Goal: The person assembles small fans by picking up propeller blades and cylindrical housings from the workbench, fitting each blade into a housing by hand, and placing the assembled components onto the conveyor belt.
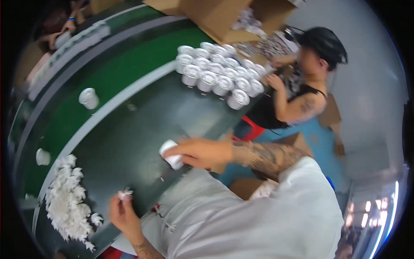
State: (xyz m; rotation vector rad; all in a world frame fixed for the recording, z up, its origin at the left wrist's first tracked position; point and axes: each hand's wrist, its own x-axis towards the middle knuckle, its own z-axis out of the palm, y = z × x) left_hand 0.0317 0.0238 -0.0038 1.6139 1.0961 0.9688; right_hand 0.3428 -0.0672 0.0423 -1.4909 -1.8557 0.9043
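My right hand (pixel 202 152) is wrapped round a white plastic cup (pixel 174 162), held tilted just above the dark worktable (pixel 142 129). My left hand (pixel 123 214) pinches a small white plastic piece (pixel 125 194) between thumb and fingers, close to the table's near edge. To the left of that hand lies a heap of similar white pointed pieces (pixel 64 203), with a stray one (pixel 96 219) beside it. Farther back on the right, several white cups with clear-looking tops (pixel 208 80) stand upright in a close group.
Beyond the table curves a green conveyor belt (pixel 125 60), carrying a lone white cup (pixel 89 98) and another white item (pixel 42 157). A co-worker (pixel 302 101) sits at the right, hands near the cups. Cardboard boxes (pixel 202 19) stand behind. Another person's hands (pixel 64 31) show far left.
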